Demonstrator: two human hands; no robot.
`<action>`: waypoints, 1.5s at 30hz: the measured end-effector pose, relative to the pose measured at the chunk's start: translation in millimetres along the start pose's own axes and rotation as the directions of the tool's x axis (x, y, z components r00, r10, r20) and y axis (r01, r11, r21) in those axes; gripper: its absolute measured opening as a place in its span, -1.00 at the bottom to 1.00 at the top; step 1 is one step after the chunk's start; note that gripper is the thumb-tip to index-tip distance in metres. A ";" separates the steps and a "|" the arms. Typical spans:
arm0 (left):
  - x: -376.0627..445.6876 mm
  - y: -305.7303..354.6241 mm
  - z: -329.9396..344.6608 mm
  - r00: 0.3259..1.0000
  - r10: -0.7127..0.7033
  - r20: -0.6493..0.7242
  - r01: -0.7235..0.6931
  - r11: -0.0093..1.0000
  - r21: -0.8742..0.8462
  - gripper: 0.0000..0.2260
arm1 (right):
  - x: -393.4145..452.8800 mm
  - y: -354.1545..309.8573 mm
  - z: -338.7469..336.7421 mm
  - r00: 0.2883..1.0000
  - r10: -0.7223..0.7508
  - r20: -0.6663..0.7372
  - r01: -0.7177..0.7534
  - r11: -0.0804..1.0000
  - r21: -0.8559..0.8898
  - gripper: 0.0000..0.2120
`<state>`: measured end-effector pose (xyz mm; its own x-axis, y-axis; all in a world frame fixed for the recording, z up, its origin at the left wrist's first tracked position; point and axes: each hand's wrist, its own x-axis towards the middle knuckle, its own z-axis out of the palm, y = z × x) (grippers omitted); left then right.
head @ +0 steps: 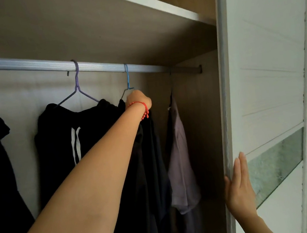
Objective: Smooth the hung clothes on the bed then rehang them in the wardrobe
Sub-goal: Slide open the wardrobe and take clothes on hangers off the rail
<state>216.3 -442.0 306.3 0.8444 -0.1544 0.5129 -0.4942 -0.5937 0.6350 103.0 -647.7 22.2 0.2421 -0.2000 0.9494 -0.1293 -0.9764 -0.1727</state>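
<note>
Left hand [137,98] is curled round the shoulder of the thin blue wire hanger [127,82], whose dark garment [149,147] hangs just below it from the ribbed silver rail [100,65]. Right hand [239,189] lies flat, fingers together, against the white sliding wardrobe door [263,78]. To do this well, I'd lift the hook straight up clear of the rail before drawing it out.

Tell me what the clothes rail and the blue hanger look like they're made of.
Clothes rail: likely aluminium, pale silvery matte with lengthwise ribs. Blue hanger: seemingly thin wire with a blue coating, judging by its slim bent hook; the left hand grips its shoulder.
</note>
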 end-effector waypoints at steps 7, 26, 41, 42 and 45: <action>-0.1 -0.5 6.4 1.000 0.003 0.015 -0.005 0.995 0.102 -0.81 | 9.1 26.4 0.9 0.995 0.090 0.034 -0.086 0.992 -0.093 -0.46; 13.9 -3.6 2.7 0.994 -0.078 -0.075 0.058 0.970 -0.234 -0.75 | 133.3 -62.7 -16.7 0.997 0.077 0.015 -0.078 0.971 0.226 -0.56; 28.2 -6.0 3.4 0.993 -0.032 -0.118 -0.006 0.952 -0.305 -0.79 | 252.7 -107.3 44.2 0.630 0.440 0.640 -0.604 0.796 0.047 -0.69; 28.5 -5.3 1.6 0.991 -0.009 -0.130 -0.032 0.951 -0.307 -0.73 | 254.5 -105.9 45.4 0.638 0.454 0.623 -0.618 0.784 0.061 -0.69; 27.0 -4.0 -0.8 0.983 0.045 -0.178 -0.096 0.953 -0.289 -0.61 | 261.5 -98.4 45.2 0.668 0.485 0.564 -0.660 0.736 0.148 -0.66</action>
<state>240.9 -443.2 318.0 0.7708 -0.0381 0.6359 -0.6117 -0.3229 0.7222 222.5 -607.6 275.6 0.6417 -0.6529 0.4024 -0.1125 -0.5991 -0.7927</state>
